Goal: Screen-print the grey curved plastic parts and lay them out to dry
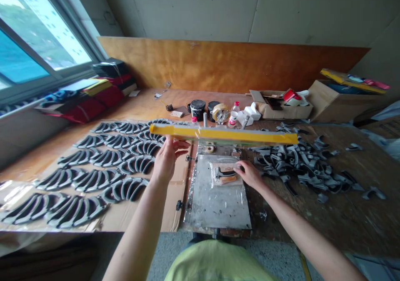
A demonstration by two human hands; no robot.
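My left hand [167,156] grips the left end of a long frame edged in yellow tape [223,134], holding it raised level over the bench. Under it lies a grey plate wrapped in clear film [218,201]. My right hand [250,173] rests on a dark curved plastic part [225,173] lying in a wooden jig near the top of that plate, fingers bent onto it.
Rows of dark curved parts [103,168] lie on cardboard to the left. A loose heap of the same parts [300,164] sits to the right. Black jars [198,109], a tape roll [220,112], small bottles and cardboard boxes [281,106] stand behind. Folded cloths lie by the window.
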